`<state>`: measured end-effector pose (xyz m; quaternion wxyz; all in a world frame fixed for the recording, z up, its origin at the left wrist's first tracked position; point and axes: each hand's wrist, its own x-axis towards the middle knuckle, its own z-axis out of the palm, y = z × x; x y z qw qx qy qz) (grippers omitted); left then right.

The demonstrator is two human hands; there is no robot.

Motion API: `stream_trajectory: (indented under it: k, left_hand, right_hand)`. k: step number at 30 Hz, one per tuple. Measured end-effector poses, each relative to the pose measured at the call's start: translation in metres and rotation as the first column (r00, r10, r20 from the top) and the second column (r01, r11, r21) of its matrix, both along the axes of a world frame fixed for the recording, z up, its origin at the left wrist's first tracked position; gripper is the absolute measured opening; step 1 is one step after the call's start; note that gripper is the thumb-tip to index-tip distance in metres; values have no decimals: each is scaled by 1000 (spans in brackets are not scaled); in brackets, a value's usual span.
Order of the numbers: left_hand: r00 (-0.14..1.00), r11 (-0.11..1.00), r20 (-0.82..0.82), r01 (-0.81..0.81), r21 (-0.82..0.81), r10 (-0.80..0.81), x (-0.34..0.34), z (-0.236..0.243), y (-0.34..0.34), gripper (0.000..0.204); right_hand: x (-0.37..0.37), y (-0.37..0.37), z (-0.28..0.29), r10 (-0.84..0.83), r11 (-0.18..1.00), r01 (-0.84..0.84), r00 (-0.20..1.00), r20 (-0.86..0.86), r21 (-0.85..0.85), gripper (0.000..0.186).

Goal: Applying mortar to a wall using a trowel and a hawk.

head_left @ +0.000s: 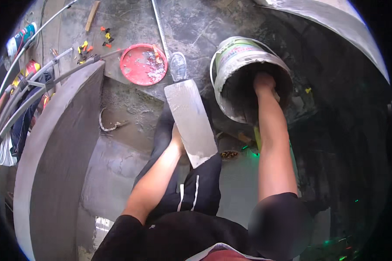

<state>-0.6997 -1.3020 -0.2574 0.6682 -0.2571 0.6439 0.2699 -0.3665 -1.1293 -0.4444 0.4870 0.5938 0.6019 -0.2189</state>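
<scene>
1. Left hand [177, 140], mostly covered by a flat grey plate [191, 122], is closed behind it and holds it by its underside; the fingertips are hidden.
2. Right hand [265, 81] reaches inside a bucket [235, 53]; its fingers are lost in the shadow, so whether they are spread or pinching something cannot be told.
3. Nearest are the person's black shirt [191, 230] and dark trousers [159, 135], with white drawstrings [196, 191] hanging at the waist.
4. Over the legs, the plate lies tilted, long and rectangular, its upper face coated with a thin pale smear that is thicker at the near end.
5. To the left stands a curved grey wall [52, 143], sweeping from the near edge toward the middle.
6. Right of the plate and apart from it, the bucket is tipped with its mouth toward the person; its rim is crusted grey, and a white handle [212, 71] arcs along its left side.
7. Just beyond the plate's far end shows a grey shoe [178, 66], with a round red lid [133, 65] beside it, spattered with pale residue.
8. Farther off, a long pale strip [160, 28] runs along the floor [204, 30], near small yellow, red and black pieces [107, 37] and a wooden stick [92, 16].
</scene>
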Motion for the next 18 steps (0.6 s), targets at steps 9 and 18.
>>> stream_trajectory:
  k: [9,18]
  left_hand:
    - [907,920,-160,-389,41,391,5,0,-13,34]
    - [937,957,-287,-250,-146,201,5,6,-14,38]
  right_hand:
    - [-13,-33,-23,113,992,-118,986,-122,-39,21]
    - [-20,-14,-27,136,980,-164,965,-224,-111,21]
